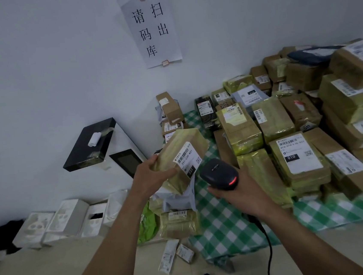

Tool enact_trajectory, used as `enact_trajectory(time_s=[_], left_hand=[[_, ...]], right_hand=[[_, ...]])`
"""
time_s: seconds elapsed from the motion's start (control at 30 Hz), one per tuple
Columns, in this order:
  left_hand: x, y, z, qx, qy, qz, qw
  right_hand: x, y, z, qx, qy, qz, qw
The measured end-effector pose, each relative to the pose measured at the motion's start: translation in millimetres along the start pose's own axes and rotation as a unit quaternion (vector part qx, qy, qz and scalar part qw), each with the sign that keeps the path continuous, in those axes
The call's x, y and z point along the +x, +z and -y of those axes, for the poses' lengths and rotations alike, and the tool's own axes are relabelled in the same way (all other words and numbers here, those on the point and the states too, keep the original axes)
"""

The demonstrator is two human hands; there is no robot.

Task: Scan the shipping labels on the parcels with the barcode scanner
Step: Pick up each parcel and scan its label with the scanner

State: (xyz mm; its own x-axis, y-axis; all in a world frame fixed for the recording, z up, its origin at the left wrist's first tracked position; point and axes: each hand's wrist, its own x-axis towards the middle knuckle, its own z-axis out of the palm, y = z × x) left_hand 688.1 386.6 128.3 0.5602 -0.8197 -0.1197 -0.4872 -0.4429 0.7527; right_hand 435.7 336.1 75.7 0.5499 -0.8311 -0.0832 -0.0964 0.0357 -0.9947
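With my left hand (149,174) gripping the parcel (182,142), I should tilt its label (187,160) toward the scanner (219,173) gripped in my right hand (240,196).

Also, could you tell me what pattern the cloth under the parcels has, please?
The cloth has green-and-white checks, clearest in the head view.

Scanner (219,173) handle hidden in right hand (242,196)
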Motion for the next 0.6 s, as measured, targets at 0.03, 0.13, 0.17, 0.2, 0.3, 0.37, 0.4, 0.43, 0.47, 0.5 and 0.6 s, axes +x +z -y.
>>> enact_trajectory(time_s=[0.03, 0.13, 0.17, 0.2, 0.3, 0.37, 0.4, 0.43, 0.47, 0.5, 0.6], left_hand=[[0.1, 0.9, 0.0, 0.003, -0.001, 0.002, 1.000], [0.8, 3.5, 0.9, -0.003, -0.009, 0.009, 1.000], [0.8, 4.2, 0.8, -0.002, -0.009, 0.013, 1.000], [0.9, 4.8, 0.7, -0.002, -0.008, 0.014, 1.000], [0.3, 5.7, -1.0, 0.005, -0.008, 0.017, 1.000], [0.4, 5.8, -0.1, 0.010, -0.004, 0.019, 1.000], [0.9, 5.7, 0.6, 0.011, -0.005, 0.019, 1.000], [1.7, 5.6, 1.5, 0.012, -0.007, 0.019, 1.000], [2.2, 5.8, 2.5, 0.012, -0.009, 0.020, 1.000], [2.9, 6.3, 3.0, 0.014, -0.011, 0.020, 1.000], [4.1, 7.1, 4.1, 0.011, -0.014, 0.020, 1.000]], right_hand=[[-0.8, 0.0, 0.5, 0.002, 0.000, -0.001, 1.000], [-2.9, -0.6, 2.3, -0.003, -0.003, 0.000, 1.000], [-3.8, -0.6, 3.6, -0.005, -0.002, 0.000, 1.000], [-4.3, -0.8, 3.8, -0.007, -0.003, 0.000, 1.000], [-4.9, -0.9, 4.5, -0.016, -0.002, -0.002, 1.000], [-5.1, -1.1, 5.0, -0.019, -0.001, -0.003, 1.000], [-5.1, -1.0, 5.1, -0.018, 0.001, -0.002, 1.000], [-5.1, -0.8, 5.1, -0.018, 0.003, -0.001, 1.000], [-4.9, -0.8, 4.7, -0.018, 0.005, 0.001, 1.000], [-4.9, -0.9, 4.7, -0.020, 0.006, 0.000, 1.000], [-4.8, -1.8, 3.9, -0.024, 0.005, 0.002, 1.000]])
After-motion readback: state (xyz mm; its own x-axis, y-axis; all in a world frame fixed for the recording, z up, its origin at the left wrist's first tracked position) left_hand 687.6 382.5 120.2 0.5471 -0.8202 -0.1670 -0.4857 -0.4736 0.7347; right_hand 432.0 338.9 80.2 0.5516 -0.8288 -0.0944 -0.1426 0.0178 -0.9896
